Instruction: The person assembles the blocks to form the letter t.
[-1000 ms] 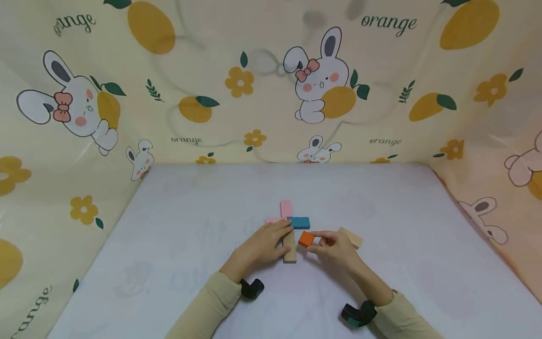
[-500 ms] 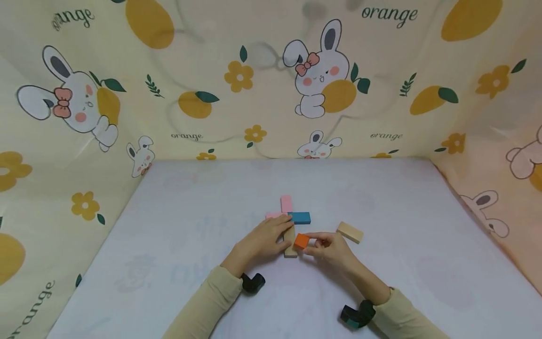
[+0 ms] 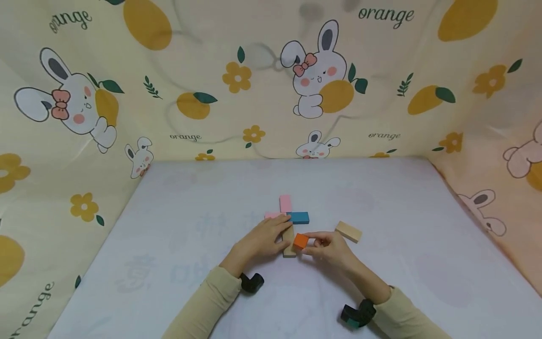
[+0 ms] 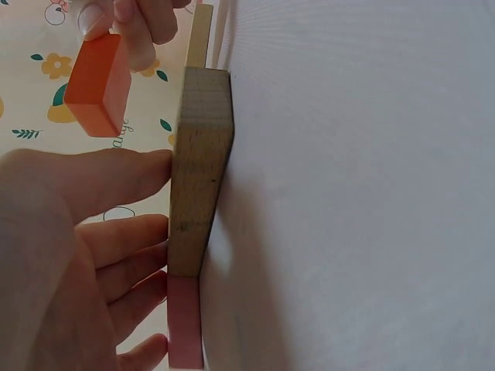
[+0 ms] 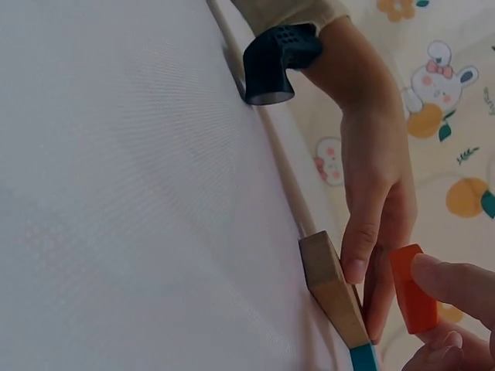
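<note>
My right hand [image 3: 334, 250] pinches an orange block [image 3: 301, 241] between thumb and fingers. The block hovers beside a long plain wooden block [image 3: 290, 233], tilted in the left wrist view. On that wooden block rest the thumb and fingertips of my left hand [image 3: 261, 239], fairly straight. At its far end lie a blue block [image 3: 299, 218] pointing right and a pink block [image 3: 273, 215] pointing left, partly hidden by my left fingers. A second pink block [image 3: 285, 203] extends away from them, making a cross-like layout.
Another plain wooden block [image 3: 349, 232] lies at an angle just beyond my right hand. The white-covered table [image 3: 203, 188] meets a cloth backdrop [image 3: 237, 108] printed with rabbits and oranges. Each wrist carries a dark camera mount [image 3: 359, 314].
My right hand has brought the orange block left, closer to the long wooden block. My left hand stays on that wooden block. The head view has tilted slightly.
</note>
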`<state>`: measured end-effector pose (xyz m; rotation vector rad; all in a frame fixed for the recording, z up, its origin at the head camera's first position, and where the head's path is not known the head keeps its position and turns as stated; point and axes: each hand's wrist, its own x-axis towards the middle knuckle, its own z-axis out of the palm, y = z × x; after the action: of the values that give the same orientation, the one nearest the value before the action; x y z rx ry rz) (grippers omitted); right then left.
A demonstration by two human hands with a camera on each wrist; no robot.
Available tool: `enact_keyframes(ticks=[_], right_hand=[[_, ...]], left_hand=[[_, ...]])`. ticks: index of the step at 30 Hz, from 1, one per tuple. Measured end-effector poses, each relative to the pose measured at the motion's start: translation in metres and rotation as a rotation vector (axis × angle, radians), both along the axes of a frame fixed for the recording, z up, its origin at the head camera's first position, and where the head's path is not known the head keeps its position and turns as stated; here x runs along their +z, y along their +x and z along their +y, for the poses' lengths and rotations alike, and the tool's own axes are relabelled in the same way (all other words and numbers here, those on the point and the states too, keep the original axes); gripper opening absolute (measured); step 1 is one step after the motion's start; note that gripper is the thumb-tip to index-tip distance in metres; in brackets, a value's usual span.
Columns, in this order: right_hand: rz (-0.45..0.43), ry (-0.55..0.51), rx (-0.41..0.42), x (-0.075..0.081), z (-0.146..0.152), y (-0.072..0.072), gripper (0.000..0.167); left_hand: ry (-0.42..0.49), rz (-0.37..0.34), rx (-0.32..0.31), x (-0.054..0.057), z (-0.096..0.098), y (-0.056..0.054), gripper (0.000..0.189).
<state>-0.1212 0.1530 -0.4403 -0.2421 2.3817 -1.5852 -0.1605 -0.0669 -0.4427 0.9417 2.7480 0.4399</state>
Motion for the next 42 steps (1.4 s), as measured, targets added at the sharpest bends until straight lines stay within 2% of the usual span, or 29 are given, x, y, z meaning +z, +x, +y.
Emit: enact_keyframes(ticks=[6, 18, 30, 42], right_hand=[[0.017, -0.004, 0.029, -0.002, 0.004, 0.002, 0.047], [-0.037, -0.023, 0.04, -0.008, -0.001, 0.007, 0.047], [-0.088, -0.031, 0.056, -0.007, -0.003, 0.014, 0.049], [-0.071, -0.029, 0.076, -0.006, -0.002, 0.017, 0.047]], left_hand=[[0.003, 0.0, -0.002, -0.002, 0.0, 0.0, 0.055], [-0.001, 0.006, 0.014, 0.0, 0.0, 0.0, 0.056], [-0.004, -0.024, 0.012, -0.001, 0.0, 0.001, 0.057], [0.011, -0.016, 0.012, 0.0, 0.0, 0.001, 0.056]])
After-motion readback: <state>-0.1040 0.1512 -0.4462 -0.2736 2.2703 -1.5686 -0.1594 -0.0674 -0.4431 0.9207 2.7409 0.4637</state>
